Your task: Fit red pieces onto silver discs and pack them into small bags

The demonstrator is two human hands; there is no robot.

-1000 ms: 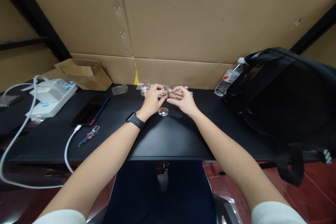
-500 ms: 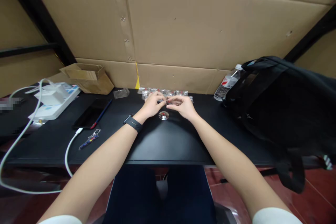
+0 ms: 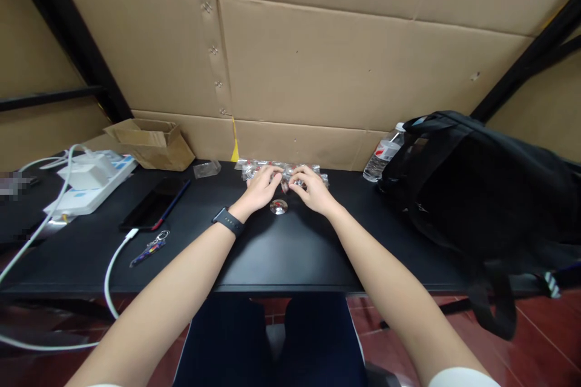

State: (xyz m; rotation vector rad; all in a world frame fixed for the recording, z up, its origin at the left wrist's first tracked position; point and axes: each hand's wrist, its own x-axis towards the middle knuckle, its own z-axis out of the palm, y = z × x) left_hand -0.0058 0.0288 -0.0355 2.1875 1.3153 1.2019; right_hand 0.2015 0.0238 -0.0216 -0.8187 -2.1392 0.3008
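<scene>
Between my two hands is a small round shiny metal piece (image 3: 285,185) with a dark, reddish face, partly covered by the fingers. My left hand (image 3: 262,187), wearing a black watch on its wrist, is closed with thumb and fingertips at the piece's left side. From the other side, my right hand (image 3: 314,188) pinches it. Just below them a shiny silver disc (image 3: 278,207) with a red mark in its centre lies flat on the black table (image 3: 281,260). Behind the hands, several small clear plastic packets (image 3: 247,170) lie in a row, partly hidden by the fingers.
On the left are a cardboard box (image 3: 157,145), a clear plastic wrapper (image 3: 207,169), a phone (image 3: 157,202), a keychain (image 3: 149,251) and a power strip (image 3: 91,187) with white cables. A water bottle (image 3: 384,154) and black backpack (image 3: 481,187) stand right. Cardboard (image 3: 308,72) walls the back.
The view has tilted up slightly, so the table sits lower in it. My hands stay close together at the small piece, their fingers slightly more apart. The disc still lies on the table.
</scene>
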